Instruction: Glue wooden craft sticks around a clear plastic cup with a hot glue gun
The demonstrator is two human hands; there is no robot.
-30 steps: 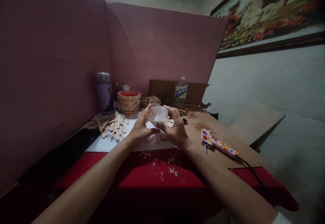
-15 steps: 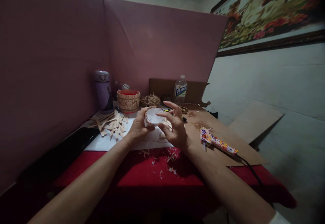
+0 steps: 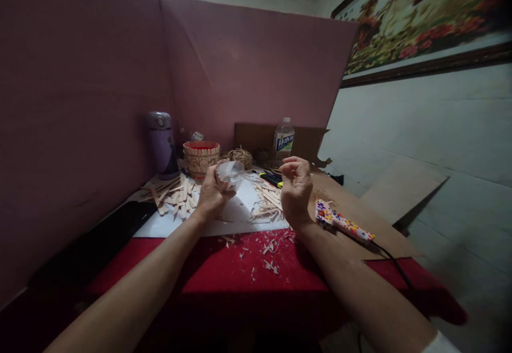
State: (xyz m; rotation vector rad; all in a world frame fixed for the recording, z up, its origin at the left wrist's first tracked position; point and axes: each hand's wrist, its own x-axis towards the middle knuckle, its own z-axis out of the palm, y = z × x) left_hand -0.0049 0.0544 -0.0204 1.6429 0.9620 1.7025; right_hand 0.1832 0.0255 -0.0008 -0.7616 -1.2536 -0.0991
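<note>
A small clear cup [image 3: 231, 170] with pale pieces along its near left side is in my left hand [image 3: 213, 195], whose fingers wrap round it over the white sheet [image 3: 239, 203]. Apart from the cup, my right hand [image 3: 296, 186] is raised to the right with its fingers curled and their tips together. Whether something thin is between those fingertips is too small to tell. Behind it and to its left lies a black and yellow tool [image 3: 270, 178]. Wooden pieces [image 3: 268, 199] lie between my hands on the sheet.
Craft sticks [image 3: 176, 195], a purple flask [image 3: 162, 145] and a stick-covered bowl [image 3: 201, 158] stand or lie at the left. Behind are twine [image 3: 240, 157] and a bottle [image 3: 284, 139]. A flowered glue gun [image 3: 342, 224] with a cord lies right, shavings [image 3: 271, 266] in front.
My right hand has moved away from the cup to the right and its fingers have curled. My left hand has shifted slightly left with the cup, which is now tilted differently.
</note>
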